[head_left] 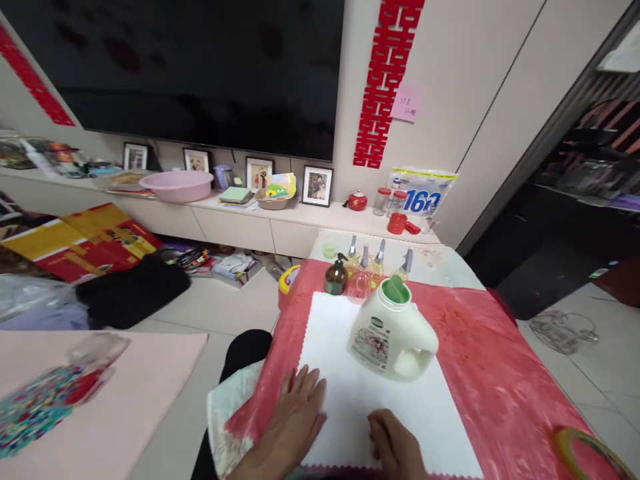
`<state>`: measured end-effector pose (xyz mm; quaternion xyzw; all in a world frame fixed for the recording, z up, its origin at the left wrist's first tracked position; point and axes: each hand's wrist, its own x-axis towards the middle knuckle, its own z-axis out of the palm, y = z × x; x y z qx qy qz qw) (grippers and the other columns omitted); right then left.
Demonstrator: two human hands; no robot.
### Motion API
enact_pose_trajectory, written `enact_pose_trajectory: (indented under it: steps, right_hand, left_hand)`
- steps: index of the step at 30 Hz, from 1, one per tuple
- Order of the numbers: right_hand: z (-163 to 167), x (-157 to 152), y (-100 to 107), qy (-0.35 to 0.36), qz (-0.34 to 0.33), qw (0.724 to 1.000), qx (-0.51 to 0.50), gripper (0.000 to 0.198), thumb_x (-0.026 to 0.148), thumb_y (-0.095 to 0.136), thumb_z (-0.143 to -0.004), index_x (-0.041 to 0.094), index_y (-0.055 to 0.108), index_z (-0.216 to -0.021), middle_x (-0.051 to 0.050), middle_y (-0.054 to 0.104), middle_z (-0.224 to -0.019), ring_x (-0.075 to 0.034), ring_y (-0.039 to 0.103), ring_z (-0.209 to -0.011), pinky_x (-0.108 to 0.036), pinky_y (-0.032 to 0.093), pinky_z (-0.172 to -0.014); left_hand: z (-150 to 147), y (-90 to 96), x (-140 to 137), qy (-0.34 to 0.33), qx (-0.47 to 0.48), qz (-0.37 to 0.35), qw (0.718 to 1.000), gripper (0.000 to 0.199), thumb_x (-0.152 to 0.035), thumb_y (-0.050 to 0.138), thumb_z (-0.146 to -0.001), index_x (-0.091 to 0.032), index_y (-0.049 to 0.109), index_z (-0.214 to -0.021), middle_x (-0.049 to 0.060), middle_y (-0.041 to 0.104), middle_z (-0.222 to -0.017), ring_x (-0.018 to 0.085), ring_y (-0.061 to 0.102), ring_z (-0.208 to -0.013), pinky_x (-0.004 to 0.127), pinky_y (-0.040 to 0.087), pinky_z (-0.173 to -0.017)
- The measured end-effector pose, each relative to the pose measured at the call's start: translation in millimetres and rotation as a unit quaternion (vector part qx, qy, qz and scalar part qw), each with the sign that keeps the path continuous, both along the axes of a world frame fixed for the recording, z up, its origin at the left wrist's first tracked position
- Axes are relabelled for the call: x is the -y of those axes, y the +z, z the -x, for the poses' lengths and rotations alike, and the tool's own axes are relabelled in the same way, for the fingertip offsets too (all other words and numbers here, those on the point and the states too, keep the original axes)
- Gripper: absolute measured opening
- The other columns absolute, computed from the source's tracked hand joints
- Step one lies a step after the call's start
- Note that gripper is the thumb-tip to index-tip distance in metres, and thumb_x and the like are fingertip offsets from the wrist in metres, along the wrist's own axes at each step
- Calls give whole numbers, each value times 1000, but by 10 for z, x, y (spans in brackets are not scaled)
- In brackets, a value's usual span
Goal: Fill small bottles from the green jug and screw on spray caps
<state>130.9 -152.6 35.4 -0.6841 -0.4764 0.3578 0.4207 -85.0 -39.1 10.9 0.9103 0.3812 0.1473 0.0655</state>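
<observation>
My left hand [295,420] flat, fingers spread on white cloth [400,413] — right hand [397,443] curled, maybe pinching it; jug [393,333] untouched.

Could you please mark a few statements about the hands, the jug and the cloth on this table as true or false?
1. The white jug stands on the white cloth. True.
2. The jug's cap is red. False: it is green.
3. The left hand lies flat on the cloth's left edge. True.
4. The right hand grips the jug's handle. False: it rests on the cloth, apart from the jug.
5. Small bottles stand behind the jug. True.
6. The table cover under the cloth is blue. False: it is red.
</observation>
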Motion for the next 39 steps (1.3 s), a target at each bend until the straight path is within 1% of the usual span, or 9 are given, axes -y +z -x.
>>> enact_pose_trajectory:
  steps: [3,6,8,11,15,19,27,35,39]
  right_hand:
    - [187,-167,115,48,-5,999,-9,63,74,40,-100,16,64,-93,-4,58,-79,-13,54,-68,-19,43,-65]
    - [182,-261,392,85,-24,996,3,59,70,42,-101,16,66,-99,-5,60,-84,-13,56,-69,-19,44,-65]
    - [150,-282,653,64,-56,996,6,58,67,40,-103,15,66,-103,-5,60,-86,-13,56,-72,-19,45,-66]
    - [155,-249,1057,56,-97,994,-14,53,61,40,-105,14,65,-97,-5,58,-84,-13,55,-73,-20,44,-66]
    - [282,-121,1408,23,-140,988,-54,55,61,39,-106,15,61,-87,-3,52,-77,-13,49,-70,-23,38,-65]
    - [337,-28,1356,9,-164,984,-76,66,71,37,-103,14,55,-75,-3,43,-67,-12,40,-62,-24,28,-58]
    - [177,-228,501,-85,-14,987,-133,79,88,36,-91,16,37,-59,-1,27,-55,-10,27,-51,-24,18,-50]
    - [425,-157,800,-117,-33,986,-114,74,77,25,-102,16,34,-63,-1,28,-60,-12,28,-58,-27,18,-60]
    - [485,-160,762,-131,-41,987,-78,70,69,22,-107,16,33,-64,-1,30,-61,-13,29,-59,-28,21,-61]
  left_hand:
    - [-52,326,41,-11,81,71,994,48,-12,46,-90,-27,54,-135,9,65,-134,28,61,-124,56,43,-110]
    - [-116,746,9,-25,181,144,972,33,-19,42,-98,-25,60,-125,8,72,-116,23,66,-108,46,48,-103]
    - [-168,1017,-34,-19,249,198,948,24,-30,46,-101,-24,67,-110,6,73,-101,21,67,-96,37,52,-89]
    - [-256,1309,-64,-24,357,262,896,32,-46,52,-99,-20,70,-92,4,69,-84,18,64,-80,30,48,-73]
    - [-377,1398,14,-46,477,356,802,54,-62,49,-96,-17,68,-72,3,60,-69,14,56,-65,27,42,-62]
    - [-484,1245,130,-32,520,433,736,67,-69,40,-95,-17,58,-56,2,54,-59,15,54,-61,30,40,-64]
    - [-579,966,165,114,381,488,777,80,-85,9,-87,-22,38,-45,-1,37,-46,14,43,-51,32,33,-60]
    - [-595,974,215,99,399,456,789,75,-87,15,-85,-24,33,-50,-4,33,-49,13,35,-51,32,27,-56]
    - [-585,933,233,107,393,444,798,71,-80,15,-91,-24,34,-53,-4,34,-50,14,36,-53,32,28,-56]
